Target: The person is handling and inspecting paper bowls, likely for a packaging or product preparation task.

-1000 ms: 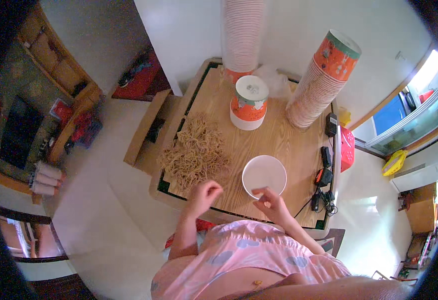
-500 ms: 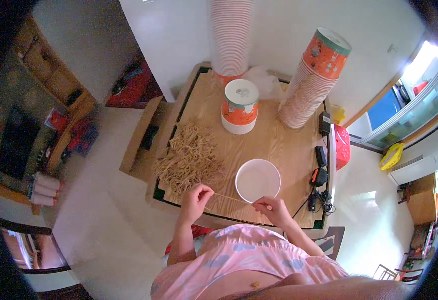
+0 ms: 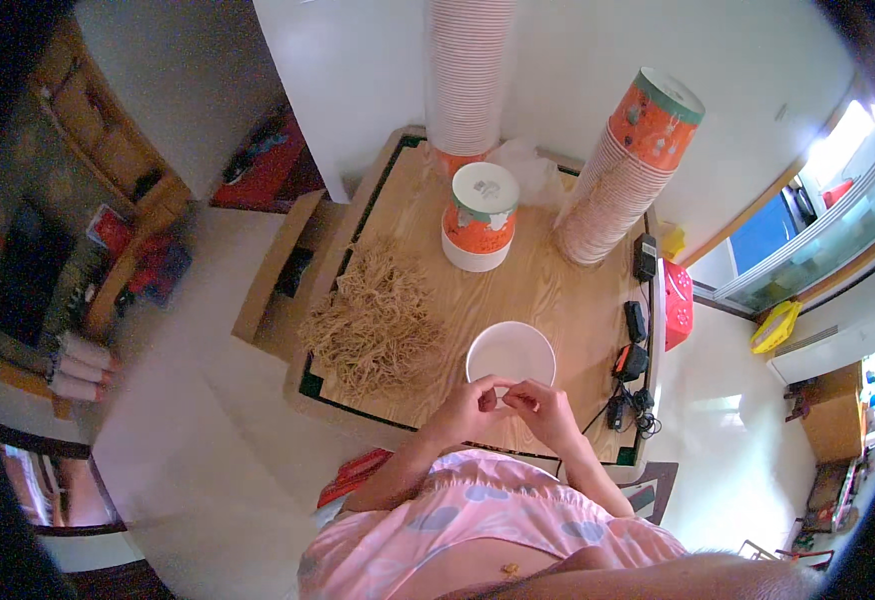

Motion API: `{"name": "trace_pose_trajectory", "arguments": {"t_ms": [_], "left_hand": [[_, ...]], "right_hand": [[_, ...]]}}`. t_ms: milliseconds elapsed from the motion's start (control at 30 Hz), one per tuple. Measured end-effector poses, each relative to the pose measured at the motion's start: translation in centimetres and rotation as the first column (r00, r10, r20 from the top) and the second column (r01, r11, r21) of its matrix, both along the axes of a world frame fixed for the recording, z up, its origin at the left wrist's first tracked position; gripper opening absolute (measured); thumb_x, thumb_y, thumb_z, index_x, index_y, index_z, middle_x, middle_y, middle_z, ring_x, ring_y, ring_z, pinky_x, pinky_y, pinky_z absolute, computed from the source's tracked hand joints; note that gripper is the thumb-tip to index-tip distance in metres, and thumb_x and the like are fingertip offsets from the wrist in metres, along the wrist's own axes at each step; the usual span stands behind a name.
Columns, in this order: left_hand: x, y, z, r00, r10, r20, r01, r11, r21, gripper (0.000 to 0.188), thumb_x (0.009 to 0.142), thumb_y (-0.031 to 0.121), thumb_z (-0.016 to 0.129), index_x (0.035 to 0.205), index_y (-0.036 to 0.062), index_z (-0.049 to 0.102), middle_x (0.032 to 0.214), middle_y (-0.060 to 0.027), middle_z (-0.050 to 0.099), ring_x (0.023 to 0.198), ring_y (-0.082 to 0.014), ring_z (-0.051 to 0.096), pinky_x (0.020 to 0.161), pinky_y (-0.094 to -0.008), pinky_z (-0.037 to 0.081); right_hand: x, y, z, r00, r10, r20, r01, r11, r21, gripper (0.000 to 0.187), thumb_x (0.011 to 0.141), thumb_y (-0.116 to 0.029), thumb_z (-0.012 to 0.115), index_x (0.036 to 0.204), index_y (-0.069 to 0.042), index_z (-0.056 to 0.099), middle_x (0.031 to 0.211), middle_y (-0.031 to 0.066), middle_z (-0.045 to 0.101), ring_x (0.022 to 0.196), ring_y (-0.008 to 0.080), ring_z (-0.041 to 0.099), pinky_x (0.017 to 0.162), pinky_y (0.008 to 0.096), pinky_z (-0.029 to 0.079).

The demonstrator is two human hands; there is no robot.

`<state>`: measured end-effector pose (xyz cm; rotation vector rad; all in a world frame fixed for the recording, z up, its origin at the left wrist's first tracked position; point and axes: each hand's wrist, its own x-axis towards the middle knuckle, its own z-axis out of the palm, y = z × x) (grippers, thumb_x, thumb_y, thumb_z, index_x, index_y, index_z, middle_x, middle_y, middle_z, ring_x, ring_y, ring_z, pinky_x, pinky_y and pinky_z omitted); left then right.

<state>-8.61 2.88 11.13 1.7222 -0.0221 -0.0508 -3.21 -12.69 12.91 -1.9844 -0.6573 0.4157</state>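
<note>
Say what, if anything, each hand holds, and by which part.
Cannot be told: the left hand and right hand are close together, anything pinched there too small to identify.

a home: wooden shelving, dark screen

Left hand: moved rightward | gap to right hand: nearly closed

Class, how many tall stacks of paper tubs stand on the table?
2: the left stack at the back of the table, its top out of view; the right stack toward the back-right corner.
</note>
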Motion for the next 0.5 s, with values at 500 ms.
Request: {"name": "trace_pose_trajectory", "arguments": {"t_ms": [500], "left_hand": [[0.2, 0.2, -2.0, 0.976, 0.216, -0.036, -0.218, 0.972, -0.088, 0.010, 0.073, 0.012, 0.066, 0.076, 0.0021, 0.064, 0.059, 0.0011, 0.050, 0.051, -0.0034, 0.039, 0.046, -0.0203, 0.033]], "right_hand": [[2.6, -3.8, 0.0, 0.956, -0.253, -0.149, 0.287, 0.915, 0.282, 0.015, 0.073, -0.001, 0.061, 0.087, 0.000, 0.056, 0.086, 0.0054, 0.058, 0.071, 0.0115, 0.054, 0.064, 0.0240, 0.044]]}}
